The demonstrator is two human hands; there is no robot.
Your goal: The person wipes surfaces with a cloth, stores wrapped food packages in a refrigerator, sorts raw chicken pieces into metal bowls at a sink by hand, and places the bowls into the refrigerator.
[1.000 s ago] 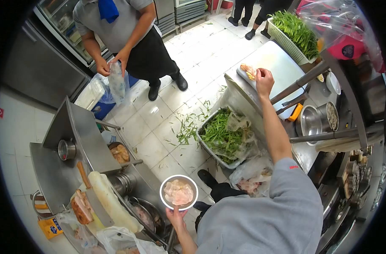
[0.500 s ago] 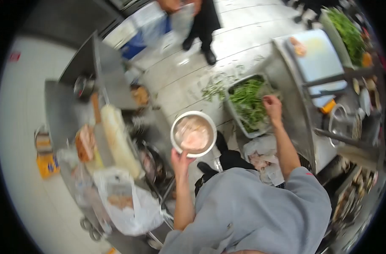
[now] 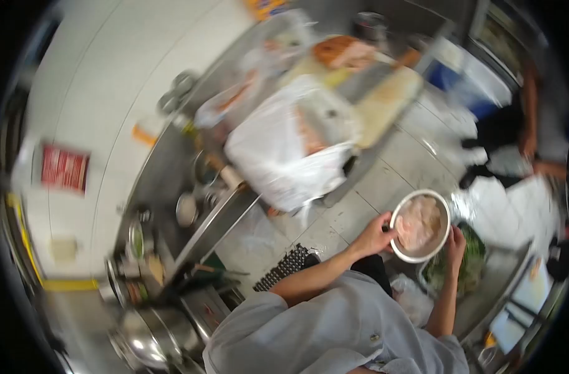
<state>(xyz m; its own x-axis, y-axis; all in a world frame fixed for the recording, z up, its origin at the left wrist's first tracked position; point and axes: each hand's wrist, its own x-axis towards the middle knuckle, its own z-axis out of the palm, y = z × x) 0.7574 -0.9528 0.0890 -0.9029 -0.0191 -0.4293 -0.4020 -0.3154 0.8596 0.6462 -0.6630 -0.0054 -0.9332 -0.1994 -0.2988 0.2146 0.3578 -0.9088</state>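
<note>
A white-rimmed round bowl [image 3: 447, 219] of pale pink raw meat [image 3: 418, 222] is held in front of my body at the right of the view. My left hand [image 3: 379, 233] grips its left rim, thumb near the edge. On the opposite side, my right hand [image 3: 457, 240] is closed at the right rim, its fingers partly hidden by the bowl. Under and behind the bowl, leafy greens [image 3: 465, 265] lie in a tub, partly covered by the bowl and my right forearm.
An open white plastic bag [image 3: 278, 146] lies on the steel counter, beside a long cutting board [image 3: 390, 103] and orange-pink meat [image 3: 343, 53]. Another person [image 3: 527, 121] is at the upper right. A large metal pot [image 3: 150, 340] stands lower left; a blue-white board [image 3: 521, 311] lies lower right.
The view has swung left toward the counter with the bag. My right hand has left the greens and come to the bowl's rim. The left hand still holds the bowl.
</note>
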